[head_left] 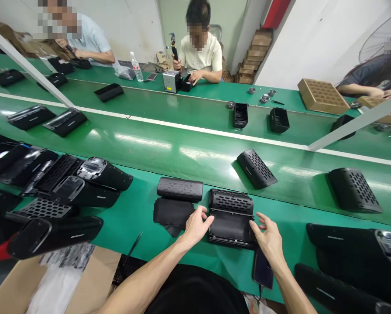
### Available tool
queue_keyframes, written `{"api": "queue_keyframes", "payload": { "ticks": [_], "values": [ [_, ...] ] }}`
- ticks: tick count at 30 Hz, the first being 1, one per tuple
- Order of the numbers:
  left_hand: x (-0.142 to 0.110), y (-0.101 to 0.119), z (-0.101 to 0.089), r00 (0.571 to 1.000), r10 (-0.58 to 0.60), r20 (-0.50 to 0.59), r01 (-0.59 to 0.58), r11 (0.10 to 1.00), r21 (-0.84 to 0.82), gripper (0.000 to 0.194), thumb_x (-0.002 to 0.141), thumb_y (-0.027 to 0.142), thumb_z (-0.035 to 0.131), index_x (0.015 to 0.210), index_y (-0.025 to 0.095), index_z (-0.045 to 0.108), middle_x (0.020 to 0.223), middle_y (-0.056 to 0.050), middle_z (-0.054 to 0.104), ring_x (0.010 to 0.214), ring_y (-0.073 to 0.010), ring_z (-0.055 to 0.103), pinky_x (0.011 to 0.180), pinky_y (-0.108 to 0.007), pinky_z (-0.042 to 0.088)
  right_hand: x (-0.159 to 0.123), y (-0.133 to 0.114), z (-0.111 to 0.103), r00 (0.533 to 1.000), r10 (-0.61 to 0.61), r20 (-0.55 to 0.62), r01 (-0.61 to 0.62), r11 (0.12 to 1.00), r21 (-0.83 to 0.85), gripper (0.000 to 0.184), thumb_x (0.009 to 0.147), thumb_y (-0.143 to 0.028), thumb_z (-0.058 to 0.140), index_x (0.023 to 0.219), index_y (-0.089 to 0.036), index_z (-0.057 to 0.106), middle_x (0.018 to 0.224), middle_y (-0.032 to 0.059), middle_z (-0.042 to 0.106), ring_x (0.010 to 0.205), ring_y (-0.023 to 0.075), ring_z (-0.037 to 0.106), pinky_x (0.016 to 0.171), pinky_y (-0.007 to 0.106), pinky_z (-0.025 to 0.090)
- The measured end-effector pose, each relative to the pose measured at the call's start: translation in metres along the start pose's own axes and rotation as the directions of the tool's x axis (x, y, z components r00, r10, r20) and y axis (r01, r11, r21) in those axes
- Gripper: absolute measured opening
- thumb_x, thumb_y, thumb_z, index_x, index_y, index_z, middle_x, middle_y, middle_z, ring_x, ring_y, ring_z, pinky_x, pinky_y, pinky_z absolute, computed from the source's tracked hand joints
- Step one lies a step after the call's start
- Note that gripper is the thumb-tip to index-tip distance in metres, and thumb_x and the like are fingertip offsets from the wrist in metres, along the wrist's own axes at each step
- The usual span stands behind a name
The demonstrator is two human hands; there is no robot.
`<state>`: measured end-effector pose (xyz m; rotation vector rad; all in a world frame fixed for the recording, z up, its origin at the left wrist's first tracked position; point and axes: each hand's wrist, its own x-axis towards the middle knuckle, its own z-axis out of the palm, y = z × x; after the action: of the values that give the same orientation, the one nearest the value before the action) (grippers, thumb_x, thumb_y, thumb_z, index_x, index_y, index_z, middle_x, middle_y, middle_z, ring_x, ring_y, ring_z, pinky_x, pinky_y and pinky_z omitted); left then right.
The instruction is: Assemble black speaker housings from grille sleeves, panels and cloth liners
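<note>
In front of me lies a black plastic housing [231, 202] with a slotted grille along its far half. A smooth black sheet [231, 224] covers its near half. My left hand [198, 224] is at the housing's left edge, thumb and fingers apart, partly over a stack of black fabric pieces [171, 211]. At the right edge, my right hand [268, 235] has its fingers spread, the thumb at the sheet's corner. Neither hand is closed round anything. Behind the fabric sits a black textured cover [180, 189].
Several black housings crowd the left [84, 189], and more lie at the right [349, 248]. A phone [262, 268] lies by my right wrist. Tweezers [135, 244] and an open carton [94, 279] are at lower left. Beyond, a green conveyor [169, 146] carries housings; co-workers sit across it.
</note>
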<state>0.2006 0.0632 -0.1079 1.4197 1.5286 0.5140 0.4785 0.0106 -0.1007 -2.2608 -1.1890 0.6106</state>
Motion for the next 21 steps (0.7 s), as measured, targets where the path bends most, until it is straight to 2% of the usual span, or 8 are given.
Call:
{"api": "queue_keyframes", "payload": {
  "ticks": [5,14,18,19,21],
  "values": [
    [0.002,0.003,0.006,1.000,0.005,0.015,-0.004,0.998,-0.055,0.015,0.093,0.037,0.059,0.091,0.023,0.064,0.076,0.001,0.068,0.069,-0.0172,0.060,0.066,-0.029,0.039,0.005,-0.001,0.003,0.999,-0.040,-0.010,0.040,0.999,0.029,0.058,0.079,-0.063,0.056,0.110,-0.020,0.080,0.101,0.0118,0.070,0.088,0.0302,0.069,0.087,0.047,0.051],
    [0.005,0.003,0.010,1.000,-0.012,-0.025,0.007,0.978,-0.210,0.022,0.089,0.039,0.063,0.076,0.021,0.060,0.067,0.003,0.058,0.065,-0.0143,0.054,0.064,-0.027,0.038,0.001,-0.008,0.011,0.996,0.020,-0.084,-0.009,0.991,0.130,0.055,0.076,-0.064,0.057,0.099,-0.019,0.079,0.099,0.0142,0.076,0.089,0.0325,0.068,0.089,0.050,0.050],
    [0.006,0.012,0.004,1.000,-0.025,-0.015,0.019,0.946,-0.325,0.026,0.086,0.043,0.066,0.075,0.020,0.058,0.066,0.004,0.056,0.062,-0.0123,0.050,0.059,-0.024,0.036,-0.002,-0.019,0.000,0.994,0.047,-0.097,-0.026,0.977,0.212,0.050,0.072,-0.063,0.065,0.094,-0.021,0.079,0.110,0.0163,0.074,0.109,0.0376,0.063,0.100,0.053,0.044],
    [0.006,0.015,0.001,0.999,-0.033,0.000,0.031,0.933,-0.360,0.028,0.085,0.045,0.066,0.075,0.020,0.058,0.064,0.005,0.054,0.059,-0.0114,0.049,0.056,-0.024,0.036,-0.003,-0.022,-0.004,0.994,0.065,-0.088,-0.041,0.969,0.244,0.048,0.071,-0.062,0.067,0.094,-0.021,0.078,0.111,0.0161,0.073,0.111,0.0379,0.062,0.101,0.053,0.044],
    [0.004,0.021,-0.005,0.998,-0.047,0.051,0.065,0.901,-0.428,0.032,0.086,0.050,0.066,0.080,0.020,0.059,0.058,0.006,0.051,0.051,-0.0100,0.045,0.050,-0.022,0.034,-0.009,-0.029,-0.014,0.994,0.107,-0.028,-0.091,0.937,0.336,0.048,0.072,-0.063,0.072,0.096,-0.021,0.076,0.105,0.0138,0.075,0.102,0.0350,0.066,0.093,0.049,0.049]
  ]
}}
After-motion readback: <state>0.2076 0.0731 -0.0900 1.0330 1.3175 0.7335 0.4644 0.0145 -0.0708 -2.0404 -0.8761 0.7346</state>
